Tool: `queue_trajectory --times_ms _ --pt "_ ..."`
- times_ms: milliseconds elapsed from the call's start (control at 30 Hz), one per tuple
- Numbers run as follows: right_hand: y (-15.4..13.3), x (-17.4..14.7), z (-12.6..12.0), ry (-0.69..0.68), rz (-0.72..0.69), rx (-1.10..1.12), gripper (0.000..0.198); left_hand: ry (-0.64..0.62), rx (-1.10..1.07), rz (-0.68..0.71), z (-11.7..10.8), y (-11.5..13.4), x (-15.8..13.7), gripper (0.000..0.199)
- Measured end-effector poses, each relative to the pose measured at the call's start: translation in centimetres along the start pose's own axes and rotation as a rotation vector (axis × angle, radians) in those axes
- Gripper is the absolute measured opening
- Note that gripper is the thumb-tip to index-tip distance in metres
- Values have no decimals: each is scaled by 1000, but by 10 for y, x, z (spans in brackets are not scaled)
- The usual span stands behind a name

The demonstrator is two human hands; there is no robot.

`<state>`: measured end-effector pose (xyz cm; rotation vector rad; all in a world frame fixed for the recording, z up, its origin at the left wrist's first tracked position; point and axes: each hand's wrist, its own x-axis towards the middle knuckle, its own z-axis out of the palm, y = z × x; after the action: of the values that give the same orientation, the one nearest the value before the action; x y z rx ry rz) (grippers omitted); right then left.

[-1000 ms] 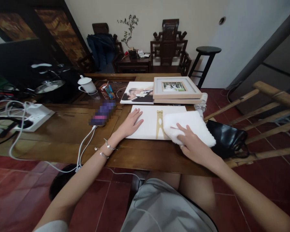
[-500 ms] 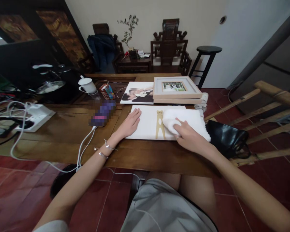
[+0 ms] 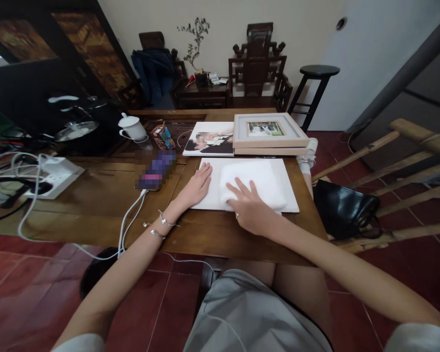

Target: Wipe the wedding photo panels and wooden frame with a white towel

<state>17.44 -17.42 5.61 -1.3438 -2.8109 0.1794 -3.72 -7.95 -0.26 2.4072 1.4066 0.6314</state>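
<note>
A white flat board (image 3: 213, 183) lies on the wooden table in front of me. My left hand (image 3: 197, 186) rests flat on its left edge, fingers stretched out. On the board's middle and right part lies a folded white fluffy cloth (image 3: 267, 183). My right hand (image 3: 251, 208) is spread over this cloth, palm down, fingers apart and pressing on its near left part. The gold animal-shaped figure on the board is hidden under the cloth.
Behind the board are a photo print (image 3: 209, 139) and stacked picture frames (image 3: 271, 132). To the left are a phone (image 3: 156, 171) on a white cable, a drink carton (image 3: 163, 137), a lidded mug (image 3: 134, 128) and a power strip (image 3: 58, 178). A black bag (image 3: 344, 208) stands right.
My right hand has moved left with the cloth, which now covers the gold figure. Its fingers went from gripping the cloth to spread flat on it. My left hand stayed in place.
</note>
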Motion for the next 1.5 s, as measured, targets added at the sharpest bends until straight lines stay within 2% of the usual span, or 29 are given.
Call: queue_trajectory --times_ms 167,267,367,500,600,700,867,967,1067,1200,1367,1500 --pt "-25 -40 3 -32 -83 21 33 10 18 23 2 0 -1 56" --pt "-27 -44 0 -34 -94 41 34 17 23 33 3 -1 -1 54" --pt "-16 -29 -3 -26 -65 48 37 19 44 34 3 -3 -1 54" --pt "13 9 -5 19 19 36 45 29 57 40 3 -4 -1 55" --pt "33 34 -6 40 4 2 46 34 48 36 3 -4 -1 54" --pt "39 47 -5 74 11 -54 48 17 44 23 2 -4 -1 54" --pt "16 30 0 24 35 -106 46 7 47 27 2 -4 -1 55" --pt "-10 4 2 43 -15 -118 40 12 53 33 3 -4 -1 57" --pt "-33 -20 1 -11 -77 -86 33 18 42 34 3 -4 -1 55" --pt "-44 -32 -4 -71 -112 -43 33 21 30 37 3 -4 -1 55" --pt "-26 -4 -7 15 -99 -95 40 15 27 28 0 -2 -1 56" --pt "-7 37 -11 -49 -35 -148 50 -3 -7 41 -2 -3 -1 58"
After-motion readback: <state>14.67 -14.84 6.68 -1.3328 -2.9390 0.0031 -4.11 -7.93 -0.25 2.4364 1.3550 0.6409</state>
